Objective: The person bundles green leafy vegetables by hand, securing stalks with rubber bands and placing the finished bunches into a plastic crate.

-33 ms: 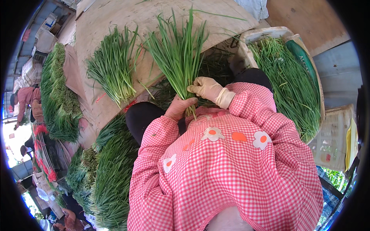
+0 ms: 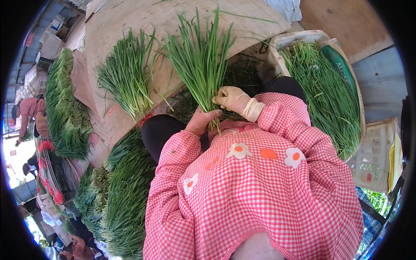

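I hold one bunch of long green chives (image 2: 200, 56) upright in front of me with both hands. My left hand (image 2: 199, 122) is bare and grips the bunch near its base. Just above it, my right hand (image 2: 232, 99), in a beige glove, is closed around the stalks. The leaves fan out over a tan board (image 2: 130, 21). A second bunch of chives (image 2: 125, 82) lies flat on that board to the left. My pink checked sleeves and apron fill the lower part of the view.
A pale tub (image 2: 277, 41) at right holds loose chives (image 2: 329, 91). Large chive piles lie at left (image 2: 65, 108) and lower left (image 2: 125, 203). A white crate (image 2: 375, 158) stands at far right. Another person (image 2: 30, 110) works at the left edge.
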A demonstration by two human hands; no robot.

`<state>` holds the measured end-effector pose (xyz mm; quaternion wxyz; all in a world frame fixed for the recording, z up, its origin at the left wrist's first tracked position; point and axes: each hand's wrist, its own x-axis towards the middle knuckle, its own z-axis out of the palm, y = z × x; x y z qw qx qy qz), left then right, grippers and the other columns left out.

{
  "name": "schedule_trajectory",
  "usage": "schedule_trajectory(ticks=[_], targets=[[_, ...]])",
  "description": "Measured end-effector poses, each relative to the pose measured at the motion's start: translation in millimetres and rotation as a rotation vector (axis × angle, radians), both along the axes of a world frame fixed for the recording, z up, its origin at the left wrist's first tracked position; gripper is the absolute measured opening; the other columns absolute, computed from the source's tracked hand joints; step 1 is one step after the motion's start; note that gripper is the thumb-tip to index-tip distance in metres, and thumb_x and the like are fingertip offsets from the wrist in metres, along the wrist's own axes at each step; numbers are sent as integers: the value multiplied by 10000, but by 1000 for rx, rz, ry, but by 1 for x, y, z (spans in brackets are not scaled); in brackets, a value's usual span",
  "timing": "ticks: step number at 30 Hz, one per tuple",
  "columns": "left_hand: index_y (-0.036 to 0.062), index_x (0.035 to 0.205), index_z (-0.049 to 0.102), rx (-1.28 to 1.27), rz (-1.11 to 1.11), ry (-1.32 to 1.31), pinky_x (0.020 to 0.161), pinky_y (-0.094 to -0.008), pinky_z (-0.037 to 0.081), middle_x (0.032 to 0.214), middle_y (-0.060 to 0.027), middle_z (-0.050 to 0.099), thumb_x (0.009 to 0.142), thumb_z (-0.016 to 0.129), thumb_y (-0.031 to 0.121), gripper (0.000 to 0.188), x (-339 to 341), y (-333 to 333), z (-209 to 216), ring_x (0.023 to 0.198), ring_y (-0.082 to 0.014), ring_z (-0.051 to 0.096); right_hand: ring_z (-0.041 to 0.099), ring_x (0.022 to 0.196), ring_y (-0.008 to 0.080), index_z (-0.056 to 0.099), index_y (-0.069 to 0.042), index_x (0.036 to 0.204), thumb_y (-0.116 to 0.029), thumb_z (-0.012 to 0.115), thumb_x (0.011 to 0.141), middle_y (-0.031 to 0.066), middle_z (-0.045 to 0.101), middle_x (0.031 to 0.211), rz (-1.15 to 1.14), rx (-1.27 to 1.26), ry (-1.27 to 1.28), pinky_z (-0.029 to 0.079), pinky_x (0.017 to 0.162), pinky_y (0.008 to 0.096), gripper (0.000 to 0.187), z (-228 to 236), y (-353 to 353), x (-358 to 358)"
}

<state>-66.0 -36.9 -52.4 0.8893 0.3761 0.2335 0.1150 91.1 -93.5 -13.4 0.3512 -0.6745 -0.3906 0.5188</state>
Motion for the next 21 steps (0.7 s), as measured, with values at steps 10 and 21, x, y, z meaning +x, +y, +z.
schedule_trajectory(ticks=[10,21], targets=[[15,1036,517,-221,151,18,616,-284,508,899,-85,591,849,537,161,238,6,-4,12,732,-171,592,391,494,37,477,-89,701,-204,602,834,-19,487,617,-51,124,549,322,427,176,215,5,-29,-6],[-2,1029,488,-451,194,-128,599,-265,424,803,-43,539,833,539,111,231,-2,7,4,602,-93,443,475,491,112,523,-42,894,-245,545,836,-3,513,616,-109,291,211,365,446,228,212,45,-26,78]])
